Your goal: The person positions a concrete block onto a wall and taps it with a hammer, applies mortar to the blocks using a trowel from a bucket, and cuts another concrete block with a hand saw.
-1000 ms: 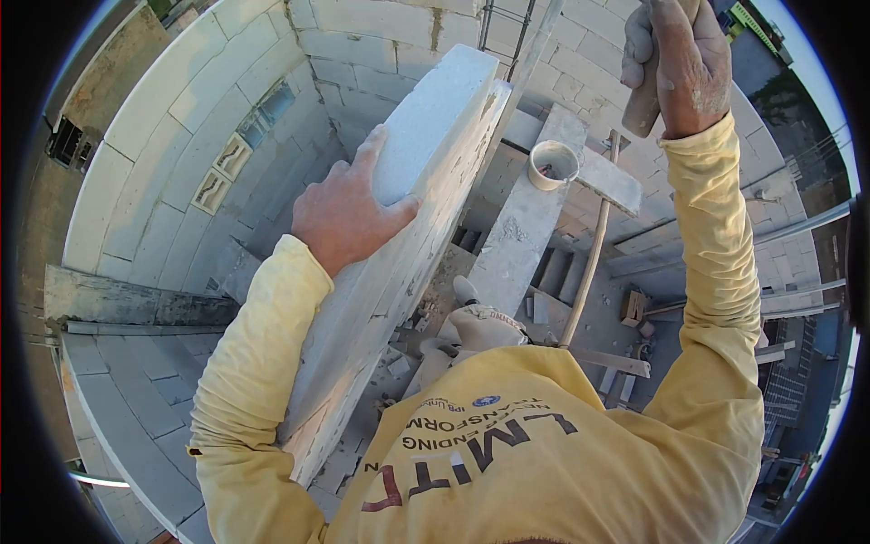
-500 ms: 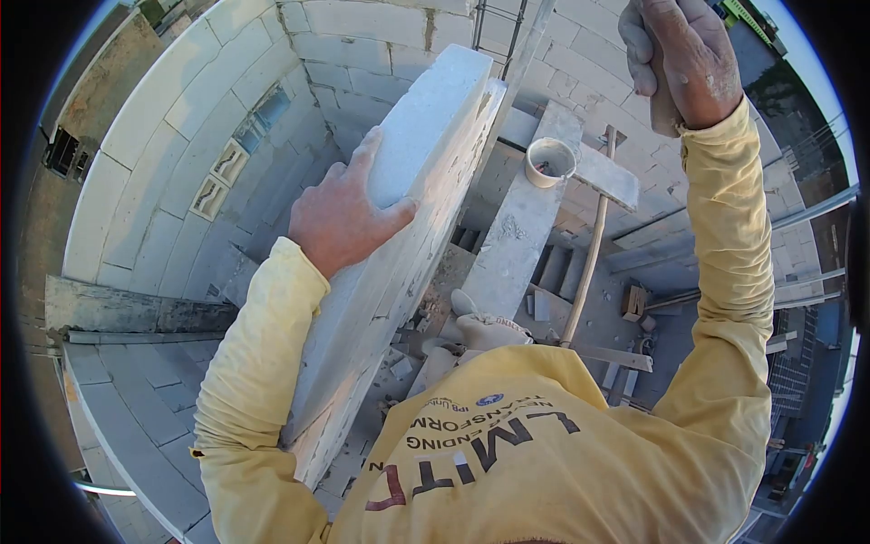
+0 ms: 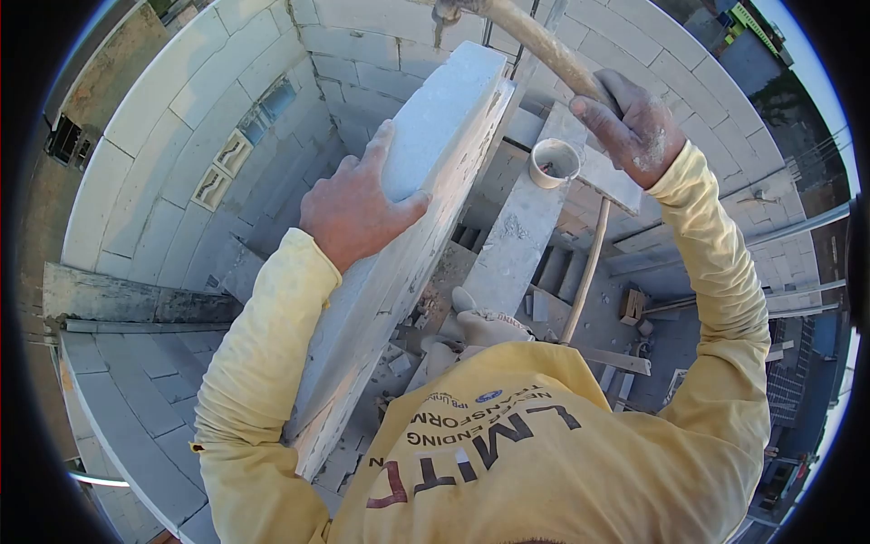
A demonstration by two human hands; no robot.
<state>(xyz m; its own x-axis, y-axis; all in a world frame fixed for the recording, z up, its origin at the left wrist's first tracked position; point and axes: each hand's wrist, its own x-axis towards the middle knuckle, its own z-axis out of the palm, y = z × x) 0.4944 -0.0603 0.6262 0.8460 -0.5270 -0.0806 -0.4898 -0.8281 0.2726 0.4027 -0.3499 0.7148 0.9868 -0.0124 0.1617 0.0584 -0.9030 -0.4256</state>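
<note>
My left hand (image 3: 362,201) grips a pale aerated concrete block (image 3: 453,86) on top of the wall, its fingers along the far side and the thumb across the top face. Up at the right, my right hand (image 3: 639,127) is closed round the wooden handle of a hammer (image 3: 544,41). The hammer's metal head hangs above the far end of the block, apart from it and partly cut off by the frame's top edge. Below the block runs the rough side of the wall (image 3: 399,299), smeared with mortar.
A white bucket (image 3: 555,163) stands on a dusty scaffold plank (image 3: 517,236) to the right of the wall. A wooden pole (image 3: 589,272) leans beside it. Rubble lies on the floor below. Block walls (image 3: 172,136) with small vent openings (image 3: 222,172) rise at the left.
My right hand has come down and leftward, swinging the hammer into view over the block's far end. My left hand stays on the block.
</note>
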